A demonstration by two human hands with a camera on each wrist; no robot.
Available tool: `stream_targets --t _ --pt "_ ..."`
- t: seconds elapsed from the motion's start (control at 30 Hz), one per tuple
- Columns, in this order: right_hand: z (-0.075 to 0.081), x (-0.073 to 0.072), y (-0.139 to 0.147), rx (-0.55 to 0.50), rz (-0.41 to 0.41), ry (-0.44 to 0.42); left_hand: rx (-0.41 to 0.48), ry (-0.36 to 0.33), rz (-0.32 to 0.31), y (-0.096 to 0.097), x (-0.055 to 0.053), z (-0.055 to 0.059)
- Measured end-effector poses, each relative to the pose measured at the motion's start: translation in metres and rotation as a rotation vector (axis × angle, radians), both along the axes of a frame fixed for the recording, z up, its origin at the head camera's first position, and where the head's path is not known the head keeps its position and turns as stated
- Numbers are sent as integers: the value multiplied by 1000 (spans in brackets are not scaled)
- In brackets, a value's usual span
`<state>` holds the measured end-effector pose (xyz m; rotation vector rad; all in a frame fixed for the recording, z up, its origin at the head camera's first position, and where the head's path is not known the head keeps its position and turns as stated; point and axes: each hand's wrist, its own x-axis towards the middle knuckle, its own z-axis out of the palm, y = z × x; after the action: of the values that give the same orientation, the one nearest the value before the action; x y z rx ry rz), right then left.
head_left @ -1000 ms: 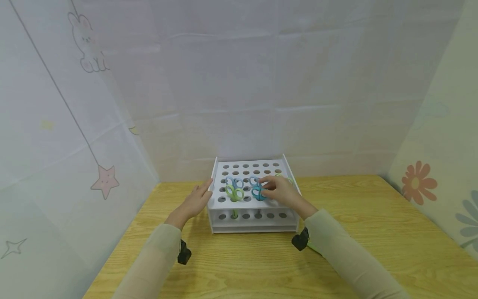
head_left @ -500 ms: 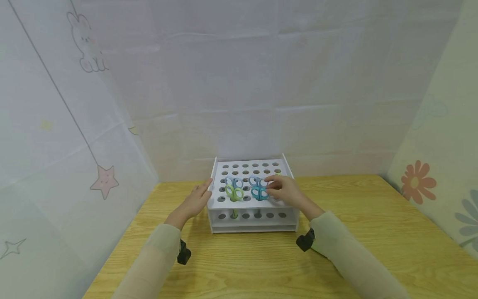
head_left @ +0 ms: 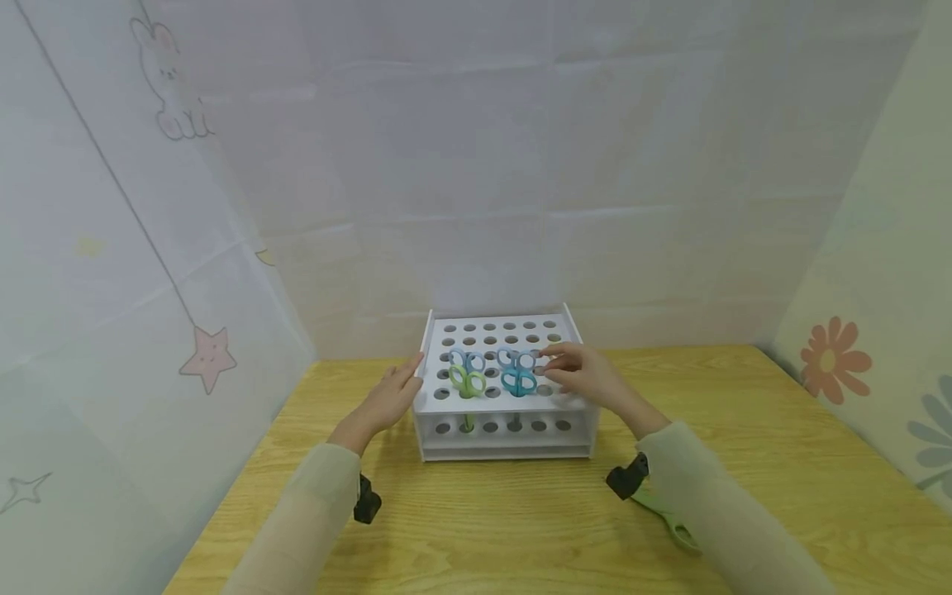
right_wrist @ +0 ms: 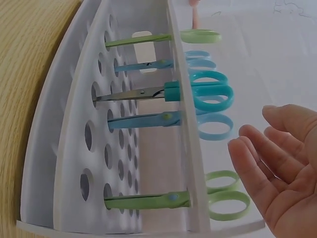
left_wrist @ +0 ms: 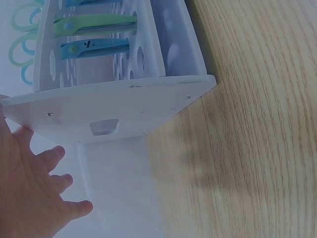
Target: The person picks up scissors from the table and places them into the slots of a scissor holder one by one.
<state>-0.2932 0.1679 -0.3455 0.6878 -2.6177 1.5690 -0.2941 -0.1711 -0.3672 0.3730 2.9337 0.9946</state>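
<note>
A white rack point(head_left: 506, 454) with rows of round holes holds several scissors upright. My left hand point(head_left: 390, 397) rests against its left side, fingers fairly straight; the left wrist view shows the fingers spread beside the side panel point(left_wrist: 99, 111). Just right of the teal scissors point(right_wrist: 171, 91), my right hand point(head_left: 587, 378) hovers with loosely bent fingers, touching nothing. Light blue scissors point(right_wrist: 148, 120) stand behind the teal ones. Toward the left are green scissors point(head_left: 466, 385) and another light blue pair point(left_wrist: 94, 48). More green scissors point(right_wrist: 148, 201) near the right side are hidden by my hand in the head view.
On the wooden table point(head_left: 476, 529), green scissors point(head_left: 673, 521) lie partly under my right sleeve. A pale cloth backdrop point(head_left: 491, 165) rises behind the rack, with printed sheets on both sides.
My right hand has drawn away to the right from the teal scissors, which stay standing in the rack. The green scissors on the table show more from under the sleeve. My left hand stays put.
</note>
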Motion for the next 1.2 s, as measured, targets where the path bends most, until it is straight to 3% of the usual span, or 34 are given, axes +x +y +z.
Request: stream_targets --t 0.4,0.7,1.2 --pt "11 14 35 -119 41 -40 -84 52 2 1 -3 2" --pt "8 25 61 -78 -40 -58 -134 81 11 1 -2 3" --pt "-5 35 88 -33 -28 -39 -113 71 12 1 2 3"
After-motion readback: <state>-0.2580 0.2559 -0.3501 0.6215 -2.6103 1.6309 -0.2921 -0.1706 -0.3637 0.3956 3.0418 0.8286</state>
